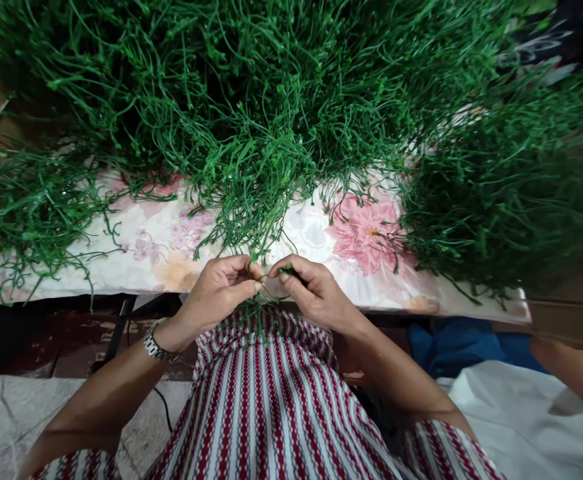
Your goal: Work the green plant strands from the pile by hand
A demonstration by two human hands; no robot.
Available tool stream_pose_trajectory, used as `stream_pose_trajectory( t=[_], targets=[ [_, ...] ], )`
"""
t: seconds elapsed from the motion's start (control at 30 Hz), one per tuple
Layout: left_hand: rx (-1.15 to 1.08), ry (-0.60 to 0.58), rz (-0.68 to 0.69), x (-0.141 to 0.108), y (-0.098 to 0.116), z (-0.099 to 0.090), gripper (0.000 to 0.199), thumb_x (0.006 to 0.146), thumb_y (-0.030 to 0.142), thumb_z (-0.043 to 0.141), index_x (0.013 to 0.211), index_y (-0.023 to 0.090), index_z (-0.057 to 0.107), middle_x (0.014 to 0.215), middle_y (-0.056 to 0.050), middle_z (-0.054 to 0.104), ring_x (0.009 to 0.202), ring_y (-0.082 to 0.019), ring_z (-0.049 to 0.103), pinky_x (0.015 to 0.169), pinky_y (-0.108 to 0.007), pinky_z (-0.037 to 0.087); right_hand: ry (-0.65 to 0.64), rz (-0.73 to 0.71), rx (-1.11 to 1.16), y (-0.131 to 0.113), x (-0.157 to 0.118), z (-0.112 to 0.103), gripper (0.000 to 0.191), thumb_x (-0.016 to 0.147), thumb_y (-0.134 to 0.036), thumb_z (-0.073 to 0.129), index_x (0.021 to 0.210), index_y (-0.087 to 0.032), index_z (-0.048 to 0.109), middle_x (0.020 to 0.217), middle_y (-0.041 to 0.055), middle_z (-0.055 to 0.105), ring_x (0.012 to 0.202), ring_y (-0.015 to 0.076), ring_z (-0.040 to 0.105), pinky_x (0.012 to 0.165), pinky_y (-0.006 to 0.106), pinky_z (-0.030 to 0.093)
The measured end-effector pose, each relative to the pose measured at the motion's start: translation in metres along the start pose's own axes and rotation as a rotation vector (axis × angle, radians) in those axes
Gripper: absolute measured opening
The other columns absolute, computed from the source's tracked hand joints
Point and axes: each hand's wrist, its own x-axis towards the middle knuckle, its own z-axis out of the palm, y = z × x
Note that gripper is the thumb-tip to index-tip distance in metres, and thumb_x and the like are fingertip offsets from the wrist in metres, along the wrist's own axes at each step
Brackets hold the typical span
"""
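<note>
Near the front edge of the table, my left hand (228,283) pinches a few thin green stems (252,257) between thumb and fingertips. Close on its right, my right hand (316,287) is closed on a green stem (284,270), its fingertips almost meeting those of the left. A thin strand (266,275) spans the small gap between the two hands. Some stem ends (257,320) hang below my fingers in front of the striped garment. Whether the stems are real or plastic I cannot tell.
A large heap of green stems (271,87) covers the back of the table. Smaller piles lie at left (36,207) and right (501,193). Under them is a floral tablecloth (311,233). Another person's arm (576,370) shows at the lower right.
</note>
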Motion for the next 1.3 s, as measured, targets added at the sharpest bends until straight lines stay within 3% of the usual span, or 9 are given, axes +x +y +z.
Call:
stream_pose_trajectory(
  t=[0.27,0.43,0.53,0.7,0.83,0.97,1.1,1.3],
  targets=[
    [0.29,0.206,0.224,-0.008,-0.009,0.012,0.003,0.075,0.017,0.058,0.074,0.014,0.059,0.069,0.001,0.056,0.064,-0.01,0.051,0.062,-0.02,0.042,-0.014,0.081,-0.024,0.003,0.0,0.014,0.022,0.085,-0.036,0.054,0.092,-0.015,0.056,0.075,0.0001,0.056,0.069,0.0091,0.051,0.064,0.02,0.04],
    [0.388,0.188,0.361,-0.01,-0.011,0.016,0.008,0.078,0.015,0.056,0.07,0.015,0.06,0.069,0.0,0.055,0.066,-0.011,0.052,0.062,-0.021,0.041,-0.059,0.099,-0.118,0.0,-0.001,0.011,0.022,0.085,-0.035,0.054,0.08,-0.014,0.054,0.066,-0.0022,0.051,0.061,0.0076,0.046,0.057,0.018,0.036],
    [0.283,0.123,0.311,-0.009,-0.01,0.011,0.004,0.078,0.017,0.059,0.075,0.016,0.062,0.072,0.0,0.058,0.068,-0.01,0.053,0.064,-0.02,0.042,-0.064,0.061,-0.058,0.0,-0.002,0.007,0.019,0.085,-0.031,0.055,0.077,-0.013,0.054,0.064,-0.0032,0.049,0.059,0.0063,0.043,0.056,0.017,0.035],
    [-0.007,-0.047,0.054,-0.005,-0.006,0.0,0.008,0.075,0.02,0.063,0.081,0.015,0.061,0.08,-0.001,0.061,0.07,-0.009,0.055,0.066,-0.019,0.044,-0.066,0.033,0.057,-0.001,-0.001,0.003,0.015,0.084,-0.027,0.056,0.081,-0.012,0.058,0.068,-0.002,0.054,0.062,0.0061,0.047,0.06,0.017,0.038],
    [-0.055,-0.131,-0.013,-0.004,-0.003,-0.003,0.01,0.072,0.016,0.065,0.081,0.014,0.059,0.077,0.0,0.058,0.07,-0.009,0.054,0.067,-0.018,0.043,-0.064,0.0,0.048,-0.001,-0.001,0.002,0.014,0.084,-0.026,0.056,0.081,-0.012,0.057,0.067,-0.0023,0.053,0.062,0.0057,0.047,0.06,0.017,0.037],
    [0.067,-0.103,0.053,-0.007,-0.006,0.0,0.01,0.075,0.021,0.064,0.08,0.015,0.058,0.076,0.0,0.056,0.071,-0.009,0.052,0.067,-0.019,0.042,-0.074,-0.04,-0.072,-0.002,-0.002,0.003,0.013,0.085,-0.024,0.053,0.08,-0.012,0.055,0.064,-0.003,0.05,0.059,0.0055,0.044,0.057,0.017,0.034],
    [0.162,-0.037,0.132,-0.011,-0.011,0.005,0.01,0.079,0.024,0.059,0.075,0.015,0.056,0.065,0.003,0.048,0.06,-0.008,0.043,0.057,-0.018,0.035,-0.155,-0.091,-0.166,-0.005,-0.001,0.002,0.015,0.086,-0.023,0.049,0.075,-0.013,0.051,0.061,-0.004,0.044,0.055,0.005,0.037,0.054,0.018,0.03],
    [-0.114,-0.017,0.053,-0.018,-0.005,0.015,0.017,0.081,0.024,0.055,0.067,0.016,0.047,0.055,0.006,0.037,0.046,-0.004,0.03,0.044,-0.016,0.026,-0.293,-0.14,0.17,-0.006,0.006,-0.001,0.019,0.085,-0.024,0.051,0.07,-0.013,0.049,0.059,-0.0053,0.038,0.053,0.004,0.034,0.051,0.017,0.028]
  ],
)
